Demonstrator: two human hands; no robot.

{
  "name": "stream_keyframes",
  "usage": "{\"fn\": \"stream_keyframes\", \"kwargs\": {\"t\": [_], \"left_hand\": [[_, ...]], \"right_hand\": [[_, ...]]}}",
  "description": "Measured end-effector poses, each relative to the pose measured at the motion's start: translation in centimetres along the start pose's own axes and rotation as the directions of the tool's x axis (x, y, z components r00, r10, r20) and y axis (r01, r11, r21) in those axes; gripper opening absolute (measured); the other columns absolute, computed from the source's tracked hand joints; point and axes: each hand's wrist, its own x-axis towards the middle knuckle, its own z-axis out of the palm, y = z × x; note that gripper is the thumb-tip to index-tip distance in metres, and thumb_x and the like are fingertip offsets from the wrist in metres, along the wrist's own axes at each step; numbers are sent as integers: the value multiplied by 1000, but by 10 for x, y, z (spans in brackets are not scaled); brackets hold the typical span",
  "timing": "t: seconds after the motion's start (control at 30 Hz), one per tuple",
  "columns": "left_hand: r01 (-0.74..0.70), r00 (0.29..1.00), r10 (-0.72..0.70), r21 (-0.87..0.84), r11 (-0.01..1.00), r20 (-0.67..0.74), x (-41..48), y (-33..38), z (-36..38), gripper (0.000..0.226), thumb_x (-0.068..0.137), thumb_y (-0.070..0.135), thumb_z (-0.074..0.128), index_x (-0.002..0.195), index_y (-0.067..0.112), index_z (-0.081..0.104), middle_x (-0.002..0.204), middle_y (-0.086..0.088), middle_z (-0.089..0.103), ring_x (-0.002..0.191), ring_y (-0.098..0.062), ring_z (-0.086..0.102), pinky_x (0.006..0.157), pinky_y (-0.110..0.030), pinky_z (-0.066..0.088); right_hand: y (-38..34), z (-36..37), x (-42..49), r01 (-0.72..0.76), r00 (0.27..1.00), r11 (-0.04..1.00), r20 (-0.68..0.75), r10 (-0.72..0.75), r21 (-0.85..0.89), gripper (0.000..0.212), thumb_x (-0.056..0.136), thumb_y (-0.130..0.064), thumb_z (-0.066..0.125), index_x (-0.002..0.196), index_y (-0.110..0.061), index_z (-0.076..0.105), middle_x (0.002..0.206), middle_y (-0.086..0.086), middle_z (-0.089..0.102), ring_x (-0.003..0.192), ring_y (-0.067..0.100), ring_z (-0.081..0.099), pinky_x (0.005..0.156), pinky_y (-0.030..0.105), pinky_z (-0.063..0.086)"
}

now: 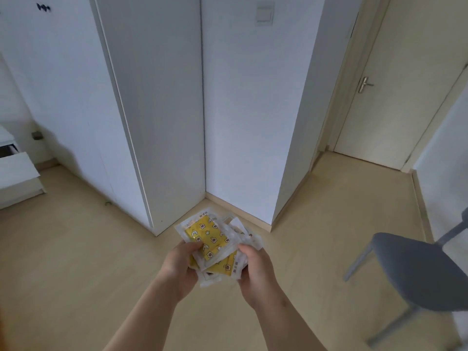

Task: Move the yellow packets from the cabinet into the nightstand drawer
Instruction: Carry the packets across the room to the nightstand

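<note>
A bundle of several yellow packets (210, 238), clear-wrapped with star and flower prints, is held in front of me above the floor. My left hand (181, 267) grips the bundle's left side with the thumb on top. My right hand (254, 267) grips its right side, fingers curled under it. The white nightstand (17, 178) stands at the far left edge, with its drawer (10, 152) pulled open; its inside is barely visible. The tall white cabinet (121, 110) rises ahead and left, its doors closed.
A grey chair (415, 272) stands close on the right. A cream door (395, 97) with a metal handle is at the back right. Light wooden floor stretches between me and the nightstand.
</note>
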Motion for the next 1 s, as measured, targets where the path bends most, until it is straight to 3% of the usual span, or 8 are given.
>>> {"fn": "stream_keyframes", "kwargs": {"t": [0.13,0.2,0.3,0.43,0.53,0.63,0.77,1.0], "left_hand": [[-20,998,18,-47,999,-54,61,18,46,28,96,1,37,119,2,53,104,-20,67,92,-35,64,69,-46,52],[-39,994,33,-58,998,-104,86,29,59,27,96,2,37,118,2,53,104,-19,67,91,-34,65,65,-45,55],[-74,982,56,-93,993,-182,118,49,58,27,96,4,39,118,3,54,109,-20,66,95,-35,63,73,-46,51],[-168,950,134,-100,981,-281,152,83,37,15,95,9,49,105,8,60,100,-17,69,90,-34,65,74,-46,52],[-238,918,192,-95,967,-347,178,115,11,15,91,6,55,105,5,60,100,-17,69,88,-34,66,76,-50,55],[-274,902,216,-109,956,-373,208,160,-20,14,89,1,57,102,3,60,94,-16,71,85,-32,68,65,-45,59],[-316,886,254,-104,943,-387,242,234,-59,14,88,-5,55,98,2,60,81,-12,74,75,-27,70,61,-41,59],[-397,815,275,-146,906,-510,270,319,-141,26,85,-14,52,105,2,57,95,-18,71,79,-31,69,54,-39,59]], "right_hand": [[-55,-1,71,-46,997,998,59,49,-49,31,92,-3,46,119,-10,60,103,18,70,91,32,68,68,37,57],[-73,9,105,-72,993,995,89,78,-66,29,92,-4,47,117,-10,60,101,18,70,87,32,68,71,41,56],[-82,31,147,-122,982,985,130,137,-118,26,92,-6,48,114,-11,60,97,15,70,86,31,67,75,43,54],[-76,75,194,-164,951,968,231,207,-190,24,93,-4,47,106,-15,63,90,11,72,84,28,69,72,40,55],[-65,120,232,-189,926,948,276,259,-257,23,94,-8,49,111,-17,62,101,12,72,93,30,68,80,45,54],[-58,174,270,-196,907,941,315,281,-275,19,96,-15,50,111,-17,62,102,12,71,96,31,68,85,48,53],[-49,255,322,-221,884,945,359,299,-242,22,99,-21,45,105,-13,64,91,11,73,83,26,70,71,40,57],[0,381,380,-297,817,901,405,410,-315,25,94,-17,55,117,-12,61,106,18,70,95,36,67,82,50,54]]}}
